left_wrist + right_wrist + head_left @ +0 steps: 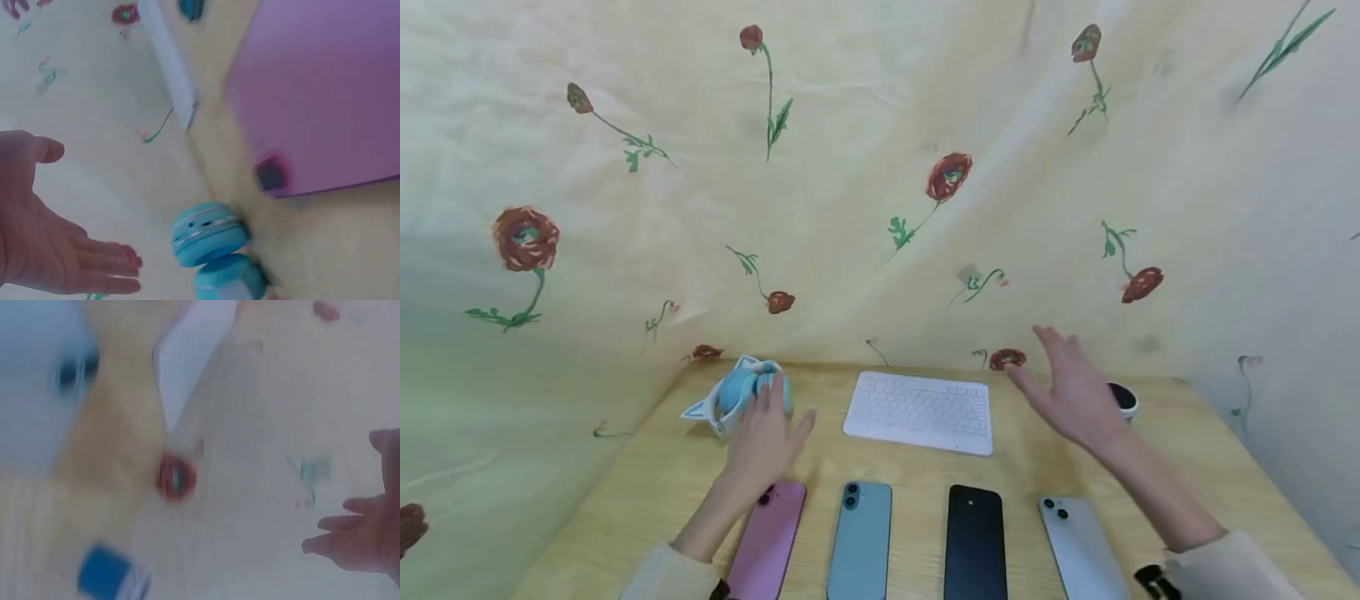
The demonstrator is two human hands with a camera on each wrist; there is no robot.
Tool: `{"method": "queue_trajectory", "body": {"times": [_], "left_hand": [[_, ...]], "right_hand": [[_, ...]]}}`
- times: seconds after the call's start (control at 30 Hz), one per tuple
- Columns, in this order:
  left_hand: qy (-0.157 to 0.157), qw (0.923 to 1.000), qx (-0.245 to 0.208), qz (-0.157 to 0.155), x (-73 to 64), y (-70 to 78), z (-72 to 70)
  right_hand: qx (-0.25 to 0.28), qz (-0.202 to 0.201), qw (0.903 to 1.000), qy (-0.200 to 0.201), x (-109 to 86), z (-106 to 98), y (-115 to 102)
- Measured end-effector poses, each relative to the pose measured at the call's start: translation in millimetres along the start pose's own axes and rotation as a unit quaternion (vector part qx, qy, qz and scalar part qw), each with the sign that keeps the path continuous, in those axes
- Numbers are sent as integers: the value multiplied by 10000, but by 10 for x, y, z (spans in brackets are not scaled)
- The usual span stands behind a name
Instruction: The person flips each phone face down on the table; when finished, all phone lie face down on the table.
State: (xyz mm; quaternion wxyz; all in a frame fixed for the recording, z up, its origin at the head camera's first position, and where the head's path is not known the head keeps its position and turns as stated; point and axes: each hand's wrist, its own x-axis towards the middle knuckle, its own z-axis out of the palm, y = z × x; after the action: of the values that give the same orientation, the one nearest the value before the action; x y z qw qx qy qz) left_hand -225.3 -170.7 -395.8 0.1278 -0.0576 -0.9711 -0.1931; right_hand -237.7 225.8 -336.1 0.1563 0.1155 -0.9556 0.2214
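My left hand (765, 443) hovers with straight, spread fingers, overlapping the blue-and-white cat-ear headphones (737, 393) in the head view. In the left wrist view those headphones (211, 234) are apart from the fingertips. My right hand (1081, 402) is raised at the right, fingers extended and thumb apart, holding nothing. Behind it stands a small round container (1126, 400) with a dark top, partly hidden; the right wrist view catches a blurred blue-and-white object (109, 573). A white keyboard (919, 412) lies between the hands at the back.
Along the front lie a purple phone (769, 542), a blue phone (861, 542), a black phone (974, 542) and a pale phone (1086, 550). A flower-patterned cloth (850, 167) hangs behind the wooden table (917, 471).
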Motion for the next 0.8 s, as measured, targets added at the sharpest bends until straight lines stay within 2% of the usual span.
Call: {"method": "queue_trajectory", "body": {"times": [0.07, 0.13, 0.23, 0.3, 0.37, 0.5, 0.63, 0.8], "left_hand": [[-132, 9995, 109, -254, -227, -7, 24], [-430, 9969, 385, -535, -444, -11, 48], [-920, 9877, 801, -976, -752, 2, 86], [-1121, 9817, 1060, -1118, -931, 4, 121], [-1206, 9789, 1151, -1183, -1053, 13, 179], [-1396, 9769, 1017, -1261, -1228, 6, 285], [-1487, 9768, 808, -1312, -1322, 1, 337], [-1346, 9773, 1125, -1190, -1364, -4, 377]], "right_hand": [[405, -182, 9988, 219, -13, 222, -188], [753, -430, 9960, 217, -21, 492, -408], [1005, -803, 9917, -91, -72, 918, -765], [1067, -1053, 9877, -449, -122, 1189, -988], [951, -1356, 9837, -700, -133, 1420, -1160], [612, -1771, 9771, -1005, -135, 1773, -1397], [551, -1932, 9693, -1416, -195, 1987, -1540], [423, -2177, 9556, -1941, -329, 2138, -1665]]}}
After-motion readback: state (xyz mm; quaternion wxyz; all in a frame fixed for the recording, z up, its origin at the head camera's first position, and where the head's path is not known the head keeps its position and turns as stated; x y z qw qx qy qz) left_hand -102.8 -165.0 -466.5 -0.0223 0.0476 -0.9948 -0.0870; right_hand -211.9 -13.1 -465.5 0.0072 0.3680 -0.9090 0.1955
